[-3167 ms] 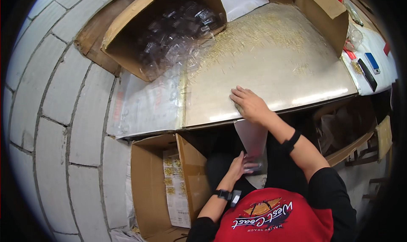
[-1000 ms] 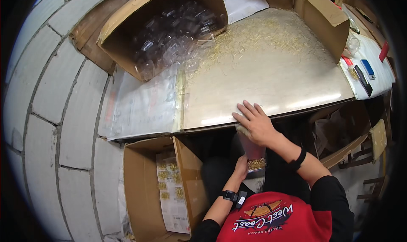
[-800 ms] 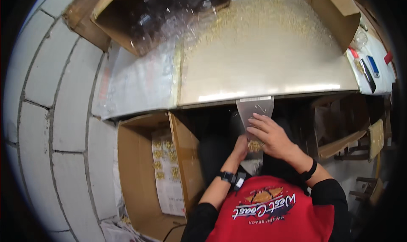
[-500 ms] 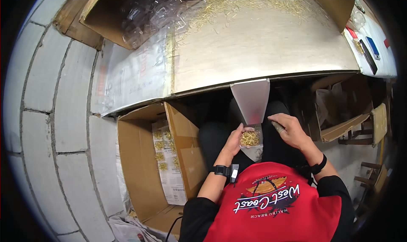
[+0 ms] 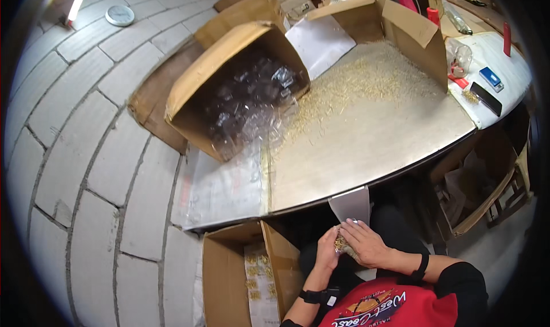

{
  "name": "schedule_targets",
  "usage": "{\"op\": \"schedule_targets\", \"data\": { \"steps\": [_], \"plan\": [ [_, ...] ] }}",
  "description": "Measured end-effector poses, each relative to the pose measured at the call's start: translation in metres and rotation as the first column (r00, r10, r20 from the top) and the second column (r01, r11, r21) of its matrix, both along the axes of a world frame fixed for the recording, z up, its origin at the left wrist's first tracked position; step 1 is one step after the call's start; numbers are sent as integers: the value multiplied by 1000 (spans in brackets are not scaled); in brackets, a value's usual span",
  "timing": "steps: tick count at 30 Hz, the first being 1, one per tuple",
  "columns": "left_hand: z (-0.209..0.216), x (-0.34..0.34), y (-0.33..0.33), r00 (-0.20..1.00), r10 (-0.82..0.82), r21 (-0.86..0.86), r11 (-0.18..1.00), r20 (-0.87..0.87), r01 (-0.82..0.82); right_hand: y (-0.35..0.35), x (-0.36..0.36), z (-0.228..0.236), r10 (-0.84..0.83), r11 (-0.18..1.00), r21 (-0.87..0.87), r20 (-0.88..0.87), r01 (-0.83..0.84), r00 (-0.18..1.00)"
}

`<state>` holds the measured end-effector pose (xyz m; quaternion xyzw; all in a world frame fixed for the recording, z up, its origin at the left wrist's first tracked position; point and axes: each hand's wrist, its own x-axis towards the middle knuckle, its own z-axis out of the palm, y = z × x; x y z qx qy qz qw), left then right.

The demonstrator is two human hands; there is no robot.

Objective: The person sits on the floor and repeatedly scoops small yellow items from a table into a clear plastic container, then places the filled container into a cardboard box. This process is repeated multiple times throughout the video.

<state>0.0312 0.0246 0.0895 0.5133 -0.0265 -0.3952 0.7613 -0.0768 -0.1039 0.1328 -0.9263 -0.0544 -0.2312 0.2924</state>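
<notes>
A small clear plastic box (image 5: 341,244) of gold-coloured metal pins sits between my two hands over my lap, mostly covered by them. My left hand (image 5: 327,249) is closed around its left side. Across its top and right side lies my right hand (image 5: 366,244), fingers together and pressed against it; whether a lid is there I cannot tell. Just beyond the fingertips, a pale chute (image 5: 352,203) slopes down from the table edge.
Loose gold pins (image 5: 355,89) are spread over the table (image 5: 366,149). A cardboard box (image 5: 215,77) of clear plastic boxes lies tipped at the left. Below it, an open carton (image 5: 226,275) holds several filled boxes. A blue case (image 5: 491,79) and black object (image 5: 486,99) lie at the right.
My right hand has come from beside the plastic box onto it, covering the pins. The view has tilted up, showing more of the table and the floor or wall blocks.
</notes>
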Motion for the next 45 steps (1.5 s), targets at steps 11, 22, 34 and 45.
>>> {"op": "schedule_targets", "data": {
  "steps": [11, 22, 34, 45],
  "plan": [
    [17, -3, -29, 993, 122, -149, 981, -7, -121, -15, 0, 11, -59, 990, -125, 51, 65, 997],
    [13, -5, -27, 989, 123, -128, 985, 78, -112, -16, 3, 18, -3, 972, -234, -75, -15, 997],
    [41, -11, -23, 1000, 18, -94, 995, 22, -16, -48, -5, 33, -17, 985, 172, 112, -2, 994],
    [32, -3, -8, 993, 71, -39, 997, 92, -68, -29, -13, 28, 149, 966, -191, -140, -175, 979]
  ]
}}
